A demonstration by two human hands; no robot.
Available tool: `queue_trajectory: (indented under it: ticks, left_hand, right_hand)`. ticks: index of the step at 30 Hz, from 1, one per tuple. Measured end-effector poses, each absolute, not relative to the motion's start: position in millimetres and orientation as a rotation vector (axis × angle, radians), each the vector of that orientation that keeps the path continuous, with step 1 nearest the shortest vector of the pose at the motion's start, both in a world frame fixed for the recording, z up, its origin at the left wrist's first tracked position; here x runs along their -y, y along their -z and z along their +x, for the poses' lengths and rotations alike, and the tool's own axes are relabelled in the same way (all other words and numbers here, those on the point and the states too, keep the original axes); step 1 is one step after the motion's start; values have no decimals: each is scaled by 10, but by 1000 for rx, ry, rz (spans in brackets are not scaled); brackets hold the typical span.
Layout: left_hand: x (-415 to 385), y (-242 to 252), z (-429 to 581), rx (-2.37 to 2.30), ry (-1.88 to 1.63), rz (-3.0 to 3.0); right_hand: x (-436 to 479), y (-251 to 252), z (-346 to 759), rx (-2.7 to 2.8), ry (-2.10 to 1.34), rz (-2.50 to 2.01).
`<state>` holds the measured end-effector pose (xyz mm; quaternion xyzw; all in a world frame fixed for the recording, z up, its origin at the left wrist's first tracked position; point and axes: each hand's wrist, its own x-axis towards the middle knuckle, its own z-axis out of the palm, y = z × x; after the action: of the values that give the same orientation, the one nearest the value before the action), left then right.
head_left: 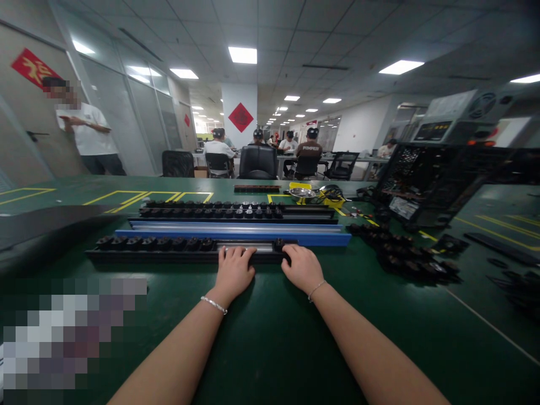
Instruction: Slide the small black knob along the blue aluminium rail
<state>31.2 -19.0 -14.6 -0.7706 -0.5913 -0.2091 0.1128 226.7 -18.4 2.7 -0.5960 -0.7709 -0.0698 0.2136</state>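
Black long knobbed plastic rail (169, 250) looks stiff and light, best gripped where left hand (233, 271) lies flat and right hand (301, 267) curls, grip unclear.

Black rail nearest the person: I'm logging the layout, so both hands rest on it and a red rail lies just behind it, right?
Not red: the head view shows a blue rail just behind the black rail. The left hand and right hand do rest on it.
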Motion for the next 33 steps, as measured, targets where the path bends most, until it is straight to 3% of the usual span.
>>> queue_trajectory:
  ticks: [33]
  left_hand:
    - [207,113,324,1791,580,-2280]
  right_hand:
    - [168,-31,2346,1979,252,-1776]
